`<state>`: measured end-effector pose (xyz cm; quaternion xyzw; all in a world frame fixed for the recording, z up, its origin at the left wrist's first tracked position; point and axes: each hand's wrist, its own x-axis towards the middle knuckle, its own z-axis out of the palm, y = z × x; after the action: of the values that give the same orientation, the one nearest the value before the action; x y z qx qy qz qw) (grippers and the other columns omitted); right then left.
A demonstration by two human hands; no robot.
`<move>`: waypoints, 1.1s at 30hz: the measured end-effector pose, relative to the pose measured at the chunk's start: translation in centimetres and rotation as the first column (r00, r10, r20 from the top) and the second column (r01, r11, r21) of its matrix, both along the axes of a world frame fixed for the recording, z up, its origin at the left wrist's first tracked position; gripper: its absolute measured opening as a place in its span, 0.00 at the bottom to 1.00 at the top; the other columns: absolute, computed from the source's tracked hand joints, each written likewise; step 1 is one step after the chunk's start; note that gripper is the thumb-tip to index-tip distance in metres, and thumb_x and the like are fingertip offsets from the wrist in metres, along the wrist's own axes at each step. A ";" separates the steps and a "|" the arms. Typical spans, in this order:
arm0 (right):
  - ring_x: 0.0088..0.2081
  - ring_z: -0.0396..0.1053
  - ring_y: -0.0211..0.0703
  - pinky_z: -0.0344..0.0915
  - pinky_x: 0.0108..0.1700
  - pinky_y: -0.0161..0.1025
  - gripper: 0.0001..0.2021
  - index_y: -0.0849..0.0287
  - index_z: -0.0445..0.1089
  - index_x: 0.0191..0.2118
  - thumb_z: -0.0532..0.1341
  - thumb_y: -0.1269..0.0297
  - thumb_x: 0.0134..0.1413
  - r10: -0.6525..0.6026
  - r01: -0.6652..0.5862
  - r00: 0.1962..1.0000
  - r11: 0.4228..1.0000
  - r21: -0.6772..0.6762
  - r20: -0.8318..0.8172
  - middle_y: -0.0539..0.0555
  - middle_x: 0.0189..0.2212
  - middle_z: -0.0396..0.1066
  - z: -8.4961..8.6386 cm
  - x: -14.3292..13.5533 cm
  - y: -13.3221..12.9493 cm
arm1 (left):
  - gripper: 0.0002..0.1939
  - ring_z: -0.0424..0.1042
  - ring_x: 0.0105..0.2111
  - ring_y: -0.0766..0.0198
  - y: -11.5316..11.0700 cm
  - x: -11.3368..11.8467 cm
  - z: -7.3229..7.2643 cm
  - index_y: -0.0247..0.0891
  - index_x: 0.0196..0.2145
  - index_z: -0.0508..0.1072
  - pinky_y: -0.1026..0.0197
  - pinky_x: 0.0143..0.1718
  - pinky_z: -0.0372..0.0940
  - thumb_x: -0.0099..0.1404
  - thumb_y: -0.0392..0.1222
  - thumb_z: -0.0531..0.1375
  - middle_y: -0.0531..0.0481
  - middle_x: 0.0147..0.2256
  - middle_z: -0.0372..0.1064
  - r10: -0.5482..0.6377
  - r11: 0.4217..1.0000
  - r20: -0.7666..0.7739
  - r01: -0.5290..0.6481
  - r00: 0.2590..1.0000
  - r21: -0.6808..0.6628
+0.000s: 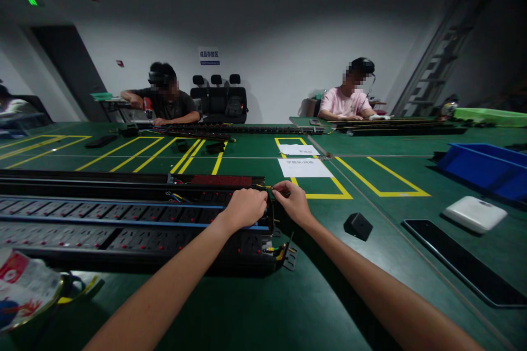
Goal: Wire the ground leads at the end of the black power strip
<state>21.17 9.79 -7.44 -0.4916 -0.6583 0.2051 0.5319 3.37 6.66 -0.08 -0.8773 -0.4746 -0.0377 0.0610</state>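
Observation:
Long black power strips (152,214) with rows of sockets and red dots lie side by side on the green table, reaching left. My left hand (247,207) rests over the right end of the far strips, fingers curled and closed; what they grip is hidden. Just past that end, my right hand (291,201) pinches thumb and fingers at a thin yellow-green wire (265,187). The fingertips of both hands nearly meet there. A loose metal end bracket (290,257) with wires sticks out from the nearest strip. More coloured wires (177,196) show farther left.
To the right are a small black block (358,226), a phone (461,258), a white case (475,214) and a blue bin (486,170). Paper sheets (304,168) lie ahead. A printed container (24,290) stands front left. Two people work across the table, one with a red drill (147,104).

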 end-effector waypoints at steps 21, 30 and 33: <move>0.27 0.73 0.44 0.66 0.31 0.39 0.11 0.57 0.73 0.40 0.63 0.60 0.51 0.010 -0.008 1.000 0.995 -0.102 0.024 0.51 0.26 0.77 -0.9 0.2 1.0 | 0.14 0.78 0.40 0.49 0.1 0.0 -0.2 0.38 0.40 0.74 0.51 0.43 0.70 0.71 0.40 0.49 0.40 0.40 0.78 -0.003 1.000 0.006 0.003 1.000 -0.018; 0.26 0.72 0.45 0.64 0.30 0.39 0.11 0.58 0.73 0.39 0.62 0.58 0.52 -0.009 0.015 0.999 0.992 -0.127 0.043 0.51 0.24 0.75 -1.2 0.3 1.3 | 0.15 0.78 0.39 0.48 0.0 0.0 -0.1 0.39 0.41 0.75 0.50 0.42 0.71 0.71 0.40 0.48 0.42 0.39 0.78 -0.004 1.000 -0.005 0.004 1.000 -0.002; 0.27 0.72 0.44 0.64 0.31 0.39 0.10 0.58 0.74 0.38 0.63 0.59 0.51 -0.028 0.033 0.999 0.992 -0.122 0.045 0.52 0.25 0.76 -1.2 0.3 1.3 | 0.15 0.78 0.39 0.48 0.0 0.0 0.0 0.39 0.41 0.75 0.50 0.42 0.70 0.71 0.40 0.48 0.41 0.39 0.78 -0.004 1.000 -0.013 0.004 1.000 0.001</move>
<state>21.50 11.07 -8.65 -0.5378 -0.6480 0.2264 0.4895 3.38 6.69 -0.13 -0.8784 -0.4725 -0.0323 0.0643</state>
